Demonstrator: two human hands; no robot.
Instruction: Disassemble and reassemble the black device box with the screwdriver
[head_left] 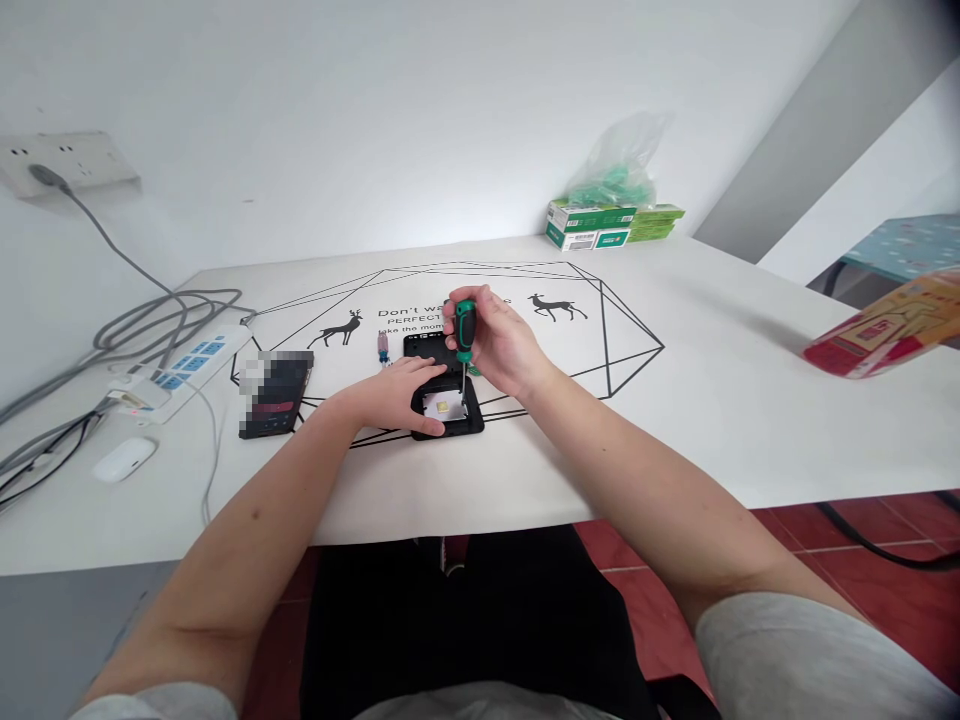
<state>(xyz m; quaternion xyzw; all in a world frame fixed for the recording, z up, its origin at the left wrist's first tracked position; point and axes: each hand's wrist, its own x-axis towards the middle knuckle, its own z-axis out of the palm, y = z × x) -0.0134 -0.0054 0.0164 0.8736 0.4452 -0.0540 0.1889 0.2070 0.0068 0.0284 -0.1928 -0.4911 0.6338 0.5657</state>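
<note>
My right hand (499, 338) is wrapped round the green and black handle of a screwdriver (465, 330), held upright. Its tip meets the right part of a small black device (469, 424) that has a silvery plate (446, 404) with a gold square inside. Across the left side of this device lies my left hand (397, 392), fingers spread, the thumb on its front edge. Just behind is a black cover (427, 346), partly hidden by my hands. A small screwdriver with a pinkish handle (383, 345) lies left of the cover.
A phone (281, 392), a white earbud case (124, 459) and a power strip (196, 370) with cables are at the left. Green and white boxes (592, 220) and a plastic bag (619, 170) stand at the back. A red and yellow package (877, 325) is at the right.
</note>
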